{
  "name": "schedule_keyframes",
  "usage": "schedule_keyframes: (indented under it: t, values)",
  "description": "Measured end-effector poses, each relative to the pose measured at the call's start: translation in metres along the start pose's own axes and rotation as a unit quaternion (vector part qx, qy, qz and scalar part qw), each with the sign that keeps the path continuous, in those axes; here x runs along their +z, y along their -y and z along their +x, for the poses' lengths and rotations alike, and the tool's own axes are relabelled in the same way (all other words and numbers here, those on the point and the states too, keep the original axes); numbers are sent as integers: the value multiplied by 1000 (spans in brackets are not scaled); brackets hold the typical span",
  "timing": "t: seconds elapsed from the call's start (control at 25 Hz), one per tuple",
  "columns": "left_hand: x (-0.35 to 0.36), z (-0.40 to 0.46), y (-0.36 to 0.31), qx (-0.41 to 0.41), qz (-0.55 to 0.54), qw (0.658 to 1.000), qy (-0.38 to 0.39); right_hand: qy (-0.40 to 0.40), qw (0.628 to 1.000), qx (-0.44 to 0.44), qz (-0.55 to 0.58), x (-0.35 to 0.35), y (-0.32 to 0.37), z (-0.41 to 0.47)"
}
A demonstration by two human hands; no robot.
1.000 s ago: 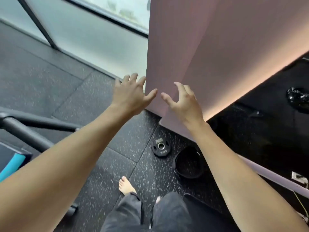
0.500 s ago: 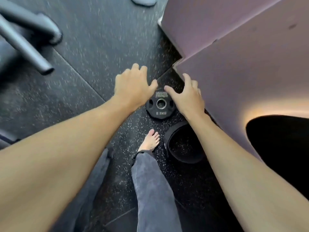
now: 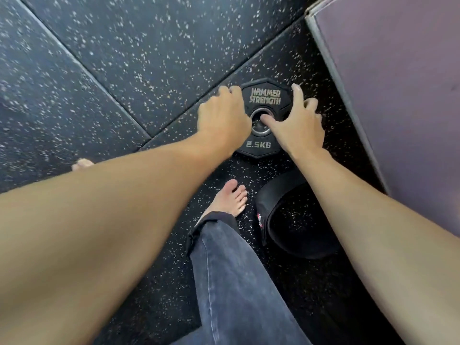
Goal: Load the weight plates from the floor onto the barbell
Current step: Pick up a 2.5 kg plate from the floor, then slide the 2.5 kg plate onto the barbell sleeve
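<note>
A small black weight plate (image 3: 264, 98), marked 2.5KG, lies flat on the speckled rubber floor (image 3: 124, 58). My left hand (image 3: 222, 118) is on its left side, with the fingers curled over the left rim. My right hand (image 3: 297, 125) is on its right side. The right thumb reaches into the metal centre hole and the fingers spread and bend over the right rim. The barbell is not in view.
A larger black round object (image 3: 286, 220) with a small red label lies just nearer me than the plate. A pinkish wall block (image 3: 398, 95) stands close on the right. My bare right foot (image 3: 231, 197) is planted below the plate, my left foot (image 3: 82, 164) further left.
The view has dropped from the wall to the floor. Both hands have come down from above the plate onto its two sides.
</note>
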State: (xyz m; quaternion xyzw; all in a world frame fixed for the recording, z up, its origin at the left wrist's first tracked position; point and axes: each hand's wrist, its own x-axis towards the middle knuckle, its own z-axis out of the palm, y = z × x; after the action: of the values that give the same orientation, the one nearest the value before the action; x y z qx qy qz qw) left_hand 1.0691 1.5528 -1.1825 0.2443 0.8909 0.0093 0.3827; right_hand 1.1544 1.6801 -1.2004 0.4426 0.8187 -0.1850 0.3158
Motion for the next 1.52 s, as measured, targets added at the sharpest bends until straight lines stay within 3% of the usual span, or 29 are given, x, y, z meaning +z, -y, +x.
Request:
schedule_keyframes:
  t: [0.28,0.52,0.72,0.88,1.0,1.2,1.4,1.52]
  values:
    - [62,37,-10,-39,-45,997,51,-18,999,37,-24,56,4,42]
    - [68,33,-8,-71,-194,978,44,-62,997,43,-26,46,-1,49]
    - [52,15,6,-140,-276,950,42,-118,989,-32,-77,22,24,16]
    - [23,-14,13,-196,-283,939,-5,-146,981,-75,-104,-18,48,-16]
    - [-20,-34,11,-234,-305,922,-53,-171,977,-91,-91,-57,63,-50]
    - [-126,-84,16,-192,-396,888,-131,-204,971,-114,-45,-142,97,-125]
    - [-293,-156,33,-113,-385,880,-252,-254,954,-155,37,-274,158,-211]
    - [-425,-214,35,-59,-369,860,-347,-314,925,-204,65,-391,206,-277]
